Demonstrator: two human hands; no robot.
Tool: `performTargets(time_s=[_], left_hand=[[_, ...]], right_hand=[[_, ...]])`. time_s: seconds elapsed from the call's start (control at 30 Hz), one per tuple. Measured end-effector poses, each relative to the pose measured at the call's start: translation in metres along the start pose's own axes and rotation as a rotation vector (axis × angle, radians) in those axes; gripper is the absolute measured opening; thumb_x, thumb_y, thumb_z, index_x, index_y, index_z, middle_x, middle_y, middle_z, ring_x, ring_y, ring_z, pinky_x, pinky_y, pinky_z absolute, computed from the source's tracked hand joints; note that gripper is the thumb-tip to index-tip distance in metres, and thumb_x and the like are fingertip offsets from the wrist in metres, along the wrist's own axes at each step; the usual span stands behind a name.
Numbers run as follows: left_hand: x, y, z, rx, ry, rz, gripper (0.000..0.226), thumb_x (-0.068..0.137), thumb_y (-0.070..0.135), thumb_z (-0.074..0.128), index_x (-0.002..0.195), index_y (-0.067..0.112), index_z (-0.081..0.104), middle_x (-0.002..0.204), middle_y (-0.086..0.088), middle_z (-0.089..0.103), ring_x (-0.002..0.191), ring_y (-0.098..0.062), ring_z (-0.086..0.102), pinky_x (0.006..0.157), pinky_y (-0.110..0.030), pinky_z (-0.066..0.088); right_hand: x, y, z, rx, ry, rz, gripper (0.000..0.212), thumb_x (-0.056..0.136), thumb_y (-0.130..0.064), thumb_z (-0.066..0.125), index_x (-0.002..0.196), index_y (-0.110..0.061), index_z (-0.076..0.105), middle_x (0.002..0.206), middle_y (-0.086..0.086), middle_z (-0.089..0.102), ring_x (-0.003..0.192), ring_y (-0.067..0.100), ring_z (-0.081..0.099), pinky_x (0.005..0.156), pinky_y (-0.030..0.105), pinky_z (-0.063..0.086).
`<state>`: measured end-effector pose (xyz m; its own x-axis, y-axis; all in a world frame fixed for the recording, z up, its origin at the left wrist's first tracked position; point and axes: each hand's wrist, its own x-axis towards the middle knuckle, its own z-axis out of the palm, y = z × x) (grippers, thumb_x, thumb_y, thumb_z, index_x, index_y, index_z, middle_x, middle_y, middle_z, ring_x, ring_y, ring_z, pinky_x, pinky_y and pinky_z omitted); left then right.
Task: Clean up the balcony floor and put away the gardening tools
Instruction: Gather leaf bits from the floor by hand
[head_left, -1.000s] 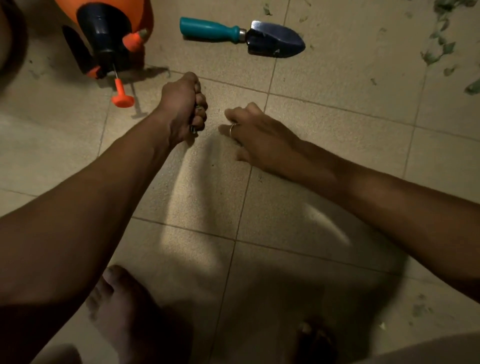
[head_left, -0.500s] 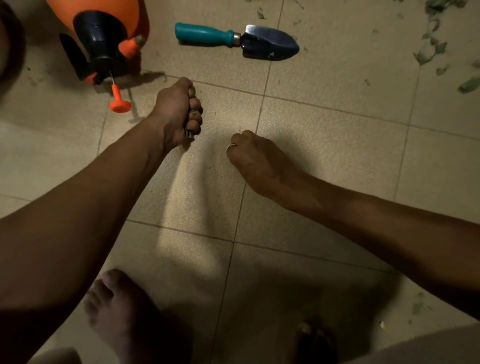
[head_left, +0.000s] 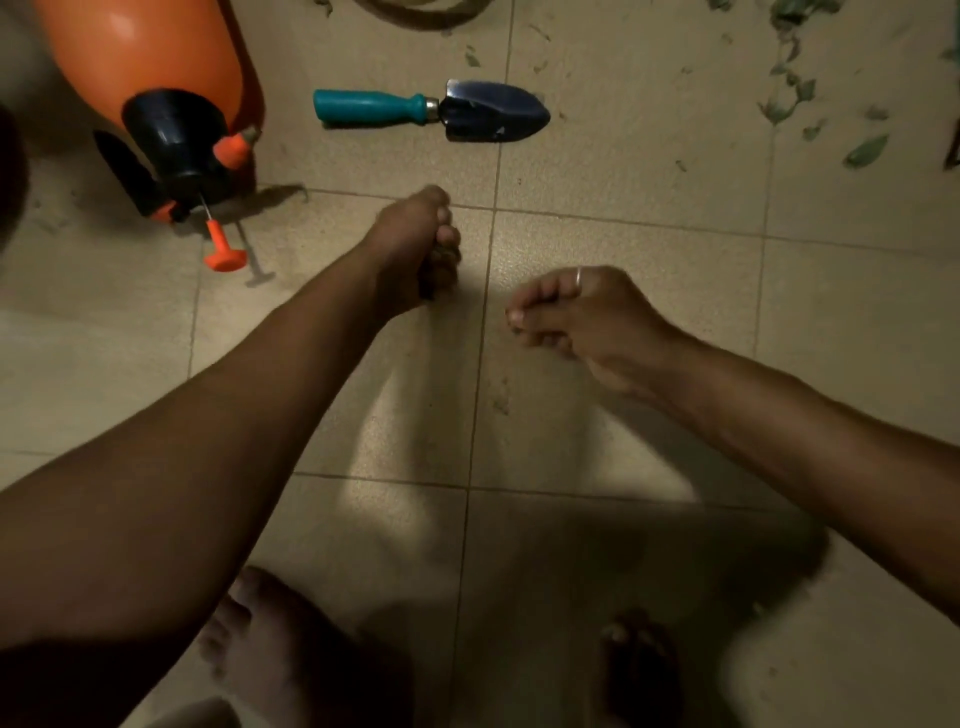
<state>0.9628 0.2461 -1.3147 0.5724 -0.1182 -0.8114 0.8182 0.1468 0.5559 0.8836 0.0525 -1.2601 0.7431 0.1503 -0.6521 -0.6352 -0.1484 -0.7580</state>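
Trowel (head_left: 431, 110) lies flat on the tiled floor (head_left: 623, 415), teal handle left, blade right, just beyond both hands. Leaf scraps (head_left: 865, 150) scattered far right. Left hand (head_left: 415, 244) fisted round a dark clump (head_left: 432, 278), too dim to identify. Right hand (head_left: 582, 317) low, fingers curled, blurred; contents unclear. Orange sprayer (head_left: 171, 104) at left.

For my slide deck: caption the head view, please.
Left hand clutching dark debris, right hand beside; trowel, orange pressure sprayer on tiles.
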Motion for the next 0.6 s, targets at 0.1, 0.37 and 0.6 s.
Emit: performTargets(time_s=[0.1,0.37,0.6], left_hand=[[-0.020,0.003,0.034,-0.012,-0.035,-0.067,0.034,0.105,0.030,0.039,0.072,0.026,0.048,0.059,0.008,0.041,0.048,-0.008,0.031,0.038,-0.022,0.025],[-0.130,0.053,0.094,-0.221,-0.230,0.052,0.044,0.105,0.024,0.034,0.071,0.016,0.060,0.060,0.001,0.041,0.053,-0.011,0.031,0.051,-0.024,0.023],[-0.222,0.059,0.111,-0.174,-0.075,-0.052,0.025,0.096,0.030,0.044,0.078,0.020,0.057,0.071,-0.004,0.046,0.064,-0.017,0.040,0.057,-0.031,0.029]], right_hand=[[0.001,-0.046,-0.002,0.125,0.154,-0.138,0.017,0.085,0.002,0.075,0.089,-0.011,0.066,0.089,0.016,0.075,0.074,0.020,0.073,0.066,0.026,0.057],[-0.062,-0.123,0.011,-0.341,0.381,-0.544,0.017,0.093,-0.010,0.070,0.089,-0.014,0.054,0.082,0.002,0.067,0.070,0.002,0.070,0.057,0.015,0.054],[-0.145,-0.150,0.011,-0.841,0.405,-0.660,0.019,0.086,-0.009,0.068,0.073,-0.018,0.056,0.073,0.003,0.057,0.069,0.018,0.053,0.065,0.030,0.040]])
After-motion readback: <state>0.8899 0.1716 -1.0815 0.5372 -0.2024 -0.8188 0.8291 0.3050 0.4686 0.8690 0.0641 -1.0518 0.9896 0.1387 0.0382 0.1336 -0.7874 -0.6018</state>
